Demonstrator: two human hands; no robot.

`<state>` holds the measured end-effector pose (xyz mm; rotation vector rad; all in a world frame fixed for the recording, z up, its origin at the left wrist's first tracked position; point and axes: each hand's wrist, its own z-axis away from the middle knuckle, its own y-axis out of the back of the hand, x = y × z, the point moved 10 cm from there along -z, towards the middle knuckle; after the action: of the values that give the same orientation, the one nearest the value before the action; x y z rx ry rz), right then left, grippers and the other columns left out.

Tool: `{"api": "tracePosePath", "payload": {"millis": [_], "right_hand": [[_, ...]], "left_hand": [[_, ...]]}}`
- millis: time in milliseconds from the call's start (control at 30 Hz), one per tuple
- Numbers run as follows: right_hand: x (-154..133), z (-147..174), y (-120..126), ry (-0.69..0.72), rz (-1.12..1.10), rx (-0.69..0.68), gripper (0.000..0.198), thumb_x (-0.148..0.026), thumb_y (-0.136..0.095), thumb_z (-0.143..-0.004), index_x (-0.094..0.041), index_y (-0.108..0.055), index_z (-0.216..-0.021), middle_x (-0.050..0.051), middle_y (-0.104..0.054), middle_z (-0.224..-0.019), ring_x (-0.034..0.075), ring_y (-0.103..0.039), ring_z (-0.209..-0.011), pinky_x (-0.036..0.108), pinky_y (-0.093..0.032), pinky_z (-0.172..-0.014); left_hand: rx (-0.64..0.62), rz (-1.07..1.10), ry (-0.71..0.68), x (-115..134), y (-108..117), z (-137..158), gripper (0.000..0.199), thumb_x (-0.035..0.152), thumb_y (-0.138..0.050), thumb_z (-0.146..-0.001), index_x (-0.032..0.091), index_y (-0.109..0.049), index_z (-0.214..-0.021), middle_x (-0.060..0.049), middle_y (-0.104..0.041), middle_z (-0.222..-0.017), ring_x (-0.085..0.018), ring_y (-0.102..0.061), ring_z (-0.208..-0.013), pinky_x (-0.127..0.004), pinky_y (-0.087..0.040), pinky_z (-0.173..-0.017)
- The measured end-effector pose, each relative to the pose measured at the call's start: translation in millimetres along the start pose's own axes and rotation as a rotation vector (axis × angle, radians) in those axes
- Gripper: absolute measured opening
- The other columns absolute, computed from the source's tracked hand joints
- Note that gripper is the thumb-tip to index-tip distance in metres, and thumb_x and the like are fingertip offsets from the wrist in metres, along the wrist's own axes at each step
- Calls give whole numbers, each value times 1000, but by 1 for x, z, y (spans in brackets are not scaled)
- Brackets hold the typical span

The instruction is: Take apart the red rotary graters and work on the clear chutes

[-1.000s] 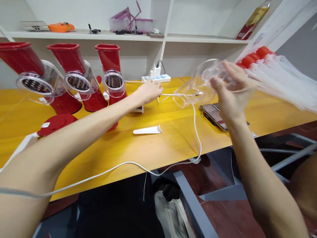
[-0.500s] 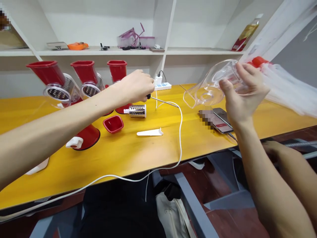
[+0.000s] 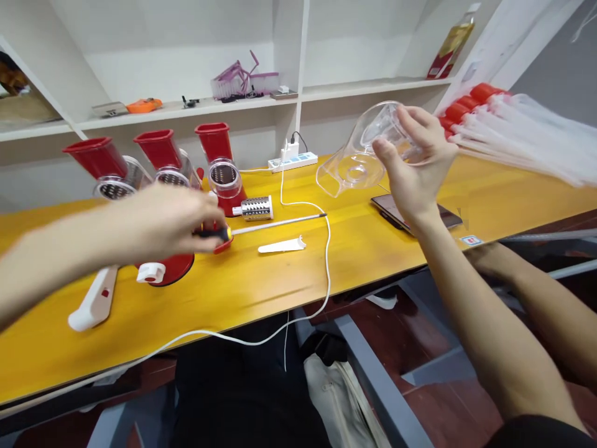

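My left hand (image 3: 172,218), slightly blurred, is closed around the black and yellow handle of a long screwdriver (image 3: 275,224). The shaft points right, low over the table. Behind that hand, a red hopper piece (image 3: 224,245) is mostly hidden. Raised on the right, my right hand (image 3: 420,155) grips a clear plastic grater housing (image 3: 349,165) by its narrower end, with its wide mouth facing left. Between the hands lie a metal grater drum (image 3: 257,208) and a flat white plastic part (image 3: 281,246).
Red drum graters (image 3: 224,171) stand at the left, near a white crank handle (image 3: 96,302). A white cable (image 3: 328,267) crosses the table (image 3: 261,286) from a power strip (image 3: 293,162). Right are a phone (image 3: 396,214), red-capped plastic bags (image 3: 522,130) and another person's arm (image 3: 536,292).
My left hand has drawn left and closer to me with the screwdriver, whose shaft now shows at greater length. My right hand still grips the clear housing; the view has shifted somewhat.
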<state>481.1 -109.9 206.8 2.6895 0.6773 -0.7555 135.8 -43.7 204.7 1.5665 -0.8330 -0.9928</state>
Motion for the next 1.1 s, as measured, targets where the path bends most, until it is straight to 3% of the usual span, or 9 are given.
{"api": "tracePosePath", "payload": {"millis": [67,167,333,533,767,933,1100], "right_hand": [[-5,6,-6,6,-39,-9,81,-77,-68,-72,-20,-70,-130,3,-54,-138,8,-55,-134,36,-43,-131],[-15,14,-19,30,-65,-42,78,-74,-68,-75,-19,-70,-129,4,-55,-138,9,-55,-134,39,-43,-131],[-30,26,-34,59,-89,-80,72,-68,-70,-77,-18,-70,-128,5,-56,-136,8,-57,-131,40,-46,-128],[-19,32,-49,48,-7,-174,76,-77,-66,-76,-22,-69,-129,5,-54,-138,12,-54,-134,45,-46,-127],[7,33,-98,-59,-70,-477,81,-81,-69,-68,-24,-72,-125,4,-56,-137,12,-55,-132,46,-44,-129],[14,50,-146,-28,-85,-682,82,-81,-68,-69,-25,-71,-128,3,-53,-140,13,-53,-134,47,-39,-132],[24,47,-166,3,-40,-790,79,-75,-68,-73,-25,-68,-134,4,-49,-145,11,-51,-139,43,-37,-136]], "left_hand": [[-191,78,-16,7,-49,35,24,39,-60,-95,20,-74,-99,-3,-72,-89,-16,-67,-70,-26,-46,-64],[-221,76,69,10,-97,77,23,33,-53,-99,20,-71,-95,-6,-70,-88,-21,-70,-77,-29,-45,-62],[-166,-8,91,14,-134,106,23,27,-50,-100,20,-71,-97,-8,-69,-89,-23,-68,-78,-34,-49,-72],[-102,-82,132,-5,-147,114,25,30,-50,-100,19,-72,-103,-10,-70,-97,-27,-70,-85,-37,-53,-77],[-134,-177,162,-10,-148,113,29,26,-46,-101,16,-70,-113,-16,-70,-108,-32,-71,-97,-45,-58,-83],[70,-138,148,4,-128,111,33,30,-40,-105,14,-64,-122,-17,-65,-122,-30,-69,-103,-44,-59,-84],[200,18,106,29,-113,76,34,31,-39,-107,12,-59,-127,-16,-64,-120,-27,-67,-104,-40,-59,-87]]}}
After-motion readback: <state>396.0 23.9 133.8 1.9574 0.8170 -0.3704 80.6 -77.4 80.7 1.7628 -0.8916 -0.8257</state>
